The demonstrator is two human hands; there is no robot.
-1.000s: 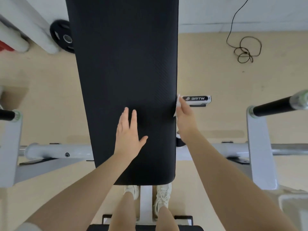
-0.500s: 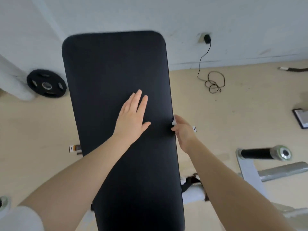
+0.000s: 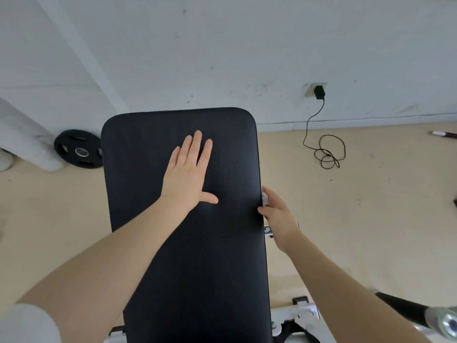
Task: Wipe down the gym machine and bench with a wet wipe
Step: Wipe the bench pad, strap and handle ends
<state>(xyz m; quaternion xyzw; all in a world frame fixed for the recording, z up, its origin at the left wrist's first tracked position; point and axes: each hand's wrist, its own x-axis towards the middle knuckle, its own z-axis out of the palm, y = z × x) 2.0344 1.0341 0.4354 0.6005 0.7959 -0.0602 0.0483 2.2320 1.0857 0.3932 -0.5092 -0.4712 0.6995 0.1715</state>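
On the black padded bench (image 3: 188, 243), my left hand (image 3: 188, 177) lies flat near the far end, fingers straight and close together, thumb spread out to the right, palm pressing the textured pad. At the pad's right edge, level with that thumb, my right hand (image 3: 277, 214) curls its fingers around a small crumpled wet wipe (image 3: 264, 198) and holds it against the side of the cushion; only a pale scrap of the wipe shows above the knuckles. So the wipe sits just right of my left hand, across a bare strip of pad, and touches the bench's edge. Both forearms reach in from the bottom of the view, a white sleeve (image 3: 27, 323) showing at my left elbow.

Beneath the bench, white frame parts (image 3: 294, 315) of the gym machine stick out at the lower right, along with a black-gripped bar with a metal end cap (image 3: 445, 323). Beyond the pad, a black weight plate (image 3: 79, 152) leans at the foot of the white wall (image 3: 222, 45), left of the bench. To the right, a black charger (image 3: 319, 92) is plugged into a wall outlet, and its cable (image 3: 326, 154) trails down to a loose coil on the beige floor (image 3: 371, 219).
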